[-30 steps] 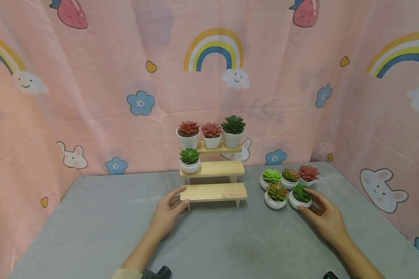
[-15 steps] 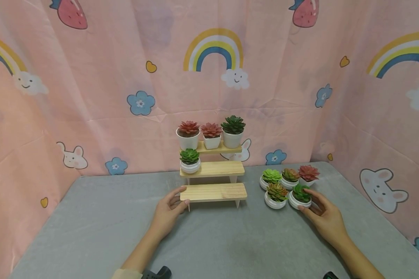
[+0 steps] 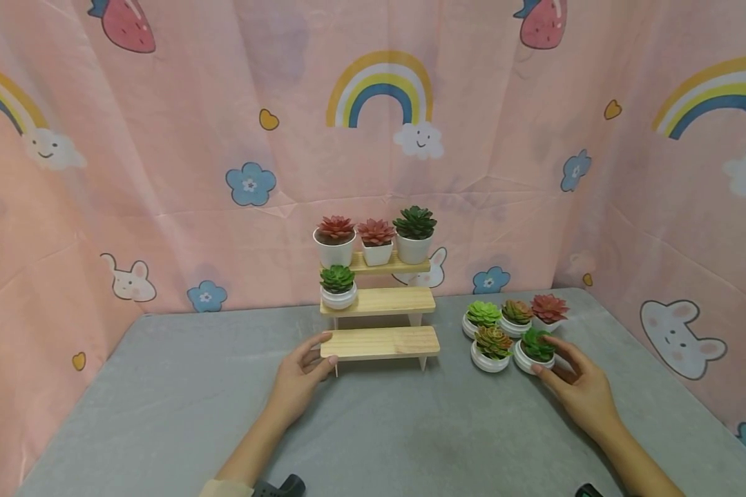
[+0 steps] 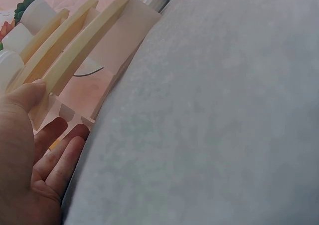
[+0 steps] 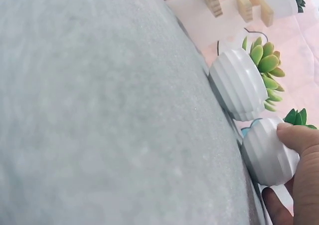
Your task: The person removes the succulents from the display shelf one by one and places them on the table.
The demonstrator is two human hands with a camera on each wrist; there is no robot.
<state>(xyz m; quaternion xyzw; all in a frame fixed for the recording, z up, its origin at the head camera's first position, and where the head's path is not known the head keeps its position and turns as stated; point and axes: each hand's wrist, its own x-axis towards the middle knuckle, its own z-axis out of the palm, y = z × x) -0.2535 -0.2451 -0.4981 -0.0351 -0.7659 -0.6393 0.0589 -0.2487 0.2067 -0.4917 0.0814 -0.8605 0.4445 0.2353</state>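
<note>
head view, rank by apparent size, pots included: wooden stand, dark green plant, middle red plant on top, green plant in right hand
Wooden stand
Dark green plant
Middle red plant and green plant in right hand: too alike to rank; the second sits nearer the camera

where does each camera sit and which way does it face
Head: worn on the person's head, looking forward and down at the wooden stand, succulents and grey table; left hand, right hand and forearms show.
Left wrist: worn there, looking along the table toward the stand's end; the left hand's thumb and fingers show.
Right wrist: worn there, looking across the table at the gripped pot and a second pot; part of the right hand shows.
Shared: both wrist views show the stand.
</note>
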